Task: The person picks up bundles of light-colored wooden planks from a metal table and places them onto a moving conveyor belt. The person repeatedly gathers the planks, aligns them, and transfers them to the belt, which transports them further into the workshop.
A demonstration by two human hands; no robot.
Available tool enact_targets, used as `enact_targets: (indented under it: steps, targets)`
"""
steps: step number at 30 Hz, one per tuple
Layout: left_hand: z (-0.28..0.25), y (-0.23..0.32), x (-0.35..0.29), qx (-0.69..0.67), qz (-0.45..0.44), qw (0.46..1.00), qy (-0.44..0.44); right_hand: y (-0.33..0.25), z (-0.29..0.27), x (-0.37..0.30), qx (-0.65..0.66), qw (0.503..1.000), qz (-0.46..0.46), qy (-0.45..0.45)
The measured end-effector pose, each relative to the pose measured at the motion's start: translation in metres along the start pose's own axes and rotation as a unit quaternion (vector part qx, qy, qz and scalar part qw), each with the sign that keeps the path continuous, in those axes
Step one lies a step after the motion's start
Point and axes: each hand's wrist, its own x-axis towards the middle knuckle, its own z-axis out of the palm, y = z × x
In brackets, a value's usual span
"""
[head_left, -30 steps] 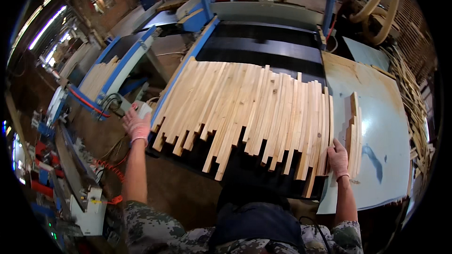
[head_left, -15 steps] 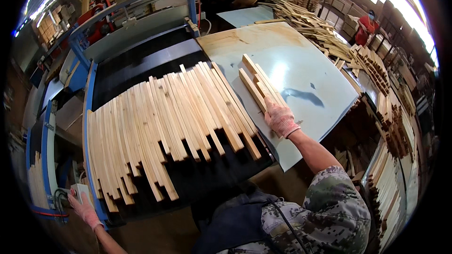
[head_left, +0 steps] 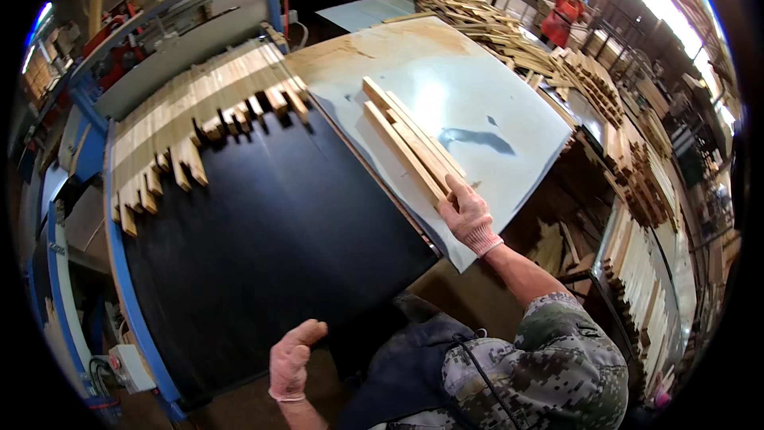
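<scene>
Several pale wooden strips [head_left: 407, 134] lie side by side on a light metal sheet [head_left: 525, 87]. My right hand [head_left: 469, 215], in a pinkish knit glove, closes round their near ends. My left hand [head_left: 291, 360], gloved likewise, hangs over the near edge of a black conveyor belt [head_left: 270, 247]; its fingers are loosely bent and I see nothing in them. At the belt's far end a row of wooden strips [head_left: 163, 123] reaches under a blue-framed machine [head_left: 175, 1], with uneven ends toward me.
A switch box [head_left: 131, 368] with a red button is fixed at the belt's near left corner. Loose wood [head_left: 477, 20] lies heaped beyond the sheet, and stacked strips [head_left: 641, 279] stand at my right. A person in red [head_left: 563, 17] is at the far right.
The row of strips has travelled away along the belt to the machine. My left hand has left the switch box and moved right. My right hand stays at the strips on the sheet.
</scene>
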Motion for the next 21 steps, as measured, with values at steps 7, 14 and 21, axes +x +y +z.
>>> enact_targets:
  steps: [7,14,21]
  targets:
    - [0.075,-0.045,0.042,0.031,-0.121,0.976,-0.178,0.043,-0.042,-0.024,0.004,0.993,-0.061,-0.101]
    - [0.168,-0.047,0.106,0.123,-0.092,0.976,-0.153,0.044,-0.023,0.039,0.092,0.979,-0.072,-0.17]
    - [0.287,-0.109,0.178,0.275,0.113,0.955,0.011,0.118,-0.081,-0.026,0.196,0.953,-0.023,-0.229]
